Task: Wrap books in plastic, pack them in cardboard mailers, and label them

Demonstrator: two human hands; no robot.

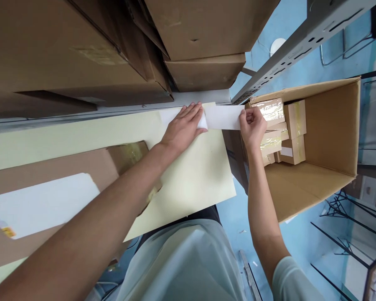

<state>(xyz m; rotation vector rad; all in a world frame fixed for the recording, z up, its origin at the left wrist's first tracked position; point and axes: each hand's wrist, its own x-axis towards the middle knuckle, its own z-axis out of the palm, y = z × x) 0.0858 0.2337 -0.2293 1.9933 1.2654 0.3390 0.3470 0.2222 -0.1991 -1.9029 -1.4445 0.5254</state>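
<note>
A strip of white paper (224, 117) stretches across the far right corner of a cream-coloured board (203, 175). On its left part my left hand (184, 127) lies flat, fingers stretched out together and thumb apart. A small raised white fold shows beside those fingertips. My right hand (253, 124) pinches the strip's right end between thumb and fingers, past the board's edge and in front of an open carton. What lies under my left palm is hidden.
The open cardboard carton (329, 129) at the right holds several small taped boxes (296, 119). Large brown cartons (203, 29) stand along the back. A long cardboard box (113, 163) with a white label rests on the board's left. A grey metal upright (288, 50) slants behind.
</note>
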